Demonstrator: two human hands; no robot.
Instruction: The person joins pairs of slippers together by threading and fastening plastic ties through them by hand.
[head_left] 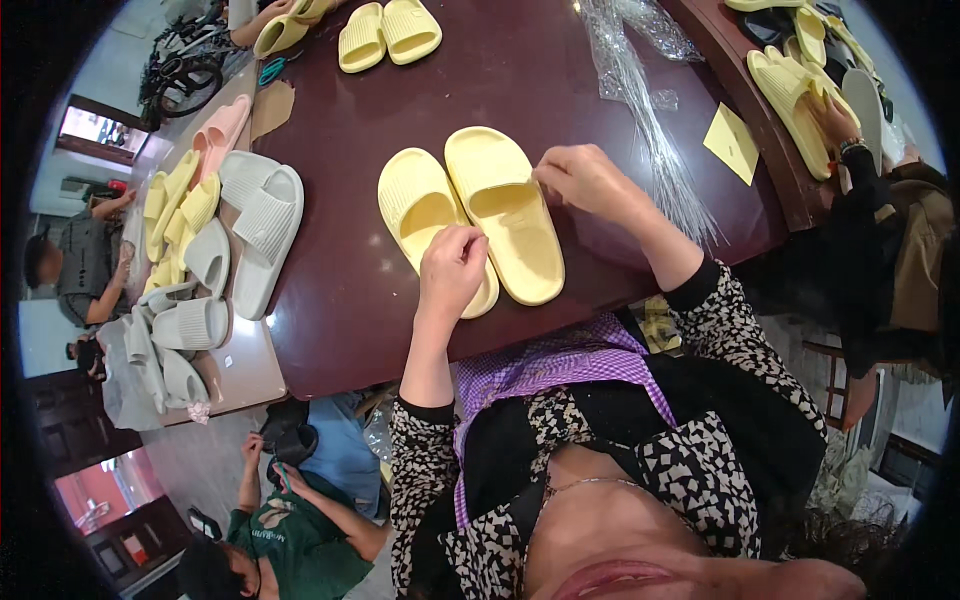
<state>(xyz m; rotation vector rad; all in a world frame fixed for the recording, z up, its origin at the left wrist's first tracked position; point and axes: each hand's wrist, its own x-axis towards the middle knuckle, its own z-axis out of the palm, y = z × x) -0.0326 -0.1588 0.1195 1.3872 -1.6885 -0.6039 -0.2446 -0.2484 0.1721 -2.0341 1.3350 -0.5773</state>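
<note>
Two yellow slippers lie side by side on the dark red table [330,330] in front of me. My left hand [452,268] is over the left slipper [412,185], its fingers curled into a pinch above the footbed. Beside the strap of the right slipper [490,160], my right hand [592,182] is closed too, thumb and fingertips together at the strap's outer edge. Whatever either pinch holds is too small or hidden to make out. To the right of my right hand lies a bundle of thin silvery strands [650,130].
Grey slippers [268,235] and yellow slippers [175,205] crowd a side table at left. Another yellow pair [390,35] stands at the far edge. A yellow paper [731,145] lies at right. Co-workers sit around; one person's hand [835,120] holds a yellow slipper [790,100].
</note>
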